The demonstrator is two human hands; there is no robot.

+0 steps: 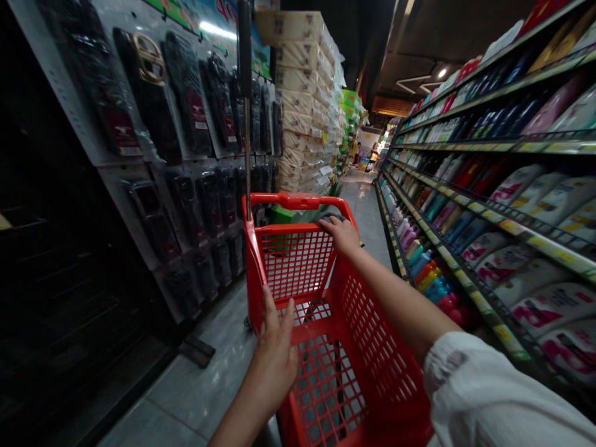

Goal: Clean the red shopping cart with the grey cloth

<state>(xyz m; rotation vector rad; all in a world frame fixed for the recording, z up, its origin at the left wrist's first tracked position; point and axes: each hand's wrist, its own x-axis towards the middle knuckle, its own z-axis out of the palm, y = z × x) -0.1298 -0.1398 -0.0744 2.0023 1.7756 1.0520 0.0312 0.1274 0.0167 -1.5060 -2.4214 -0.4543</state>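
Note:
A red plastic shopping cart [298, 229] with grid walls stands before me, its basket empty. My right hand [343, 234] reaches across to the far right corner of the basket. Its fingers press a dark grey cloth [331, 217] onto the rim there, just below the red handlebar [298, 200]. Nearer to me, my left hand [278, 347] is by the left side of the basket, fingers stretched and apart, holding nothing. Whether it touches the left rim I cannot tell. A thin metal pole [247, 149] with a black top rises from the cart's far left corner.
Packaged belts [190, 105] hang on a rack at the left, its foot [198, 351] jutting onto the tiled floor. Wrapped cartons [302, 105] are stacked behind the cart. Shelves [493, 214] of bottles line the right side. An aisle [365, 198] runs back between them.

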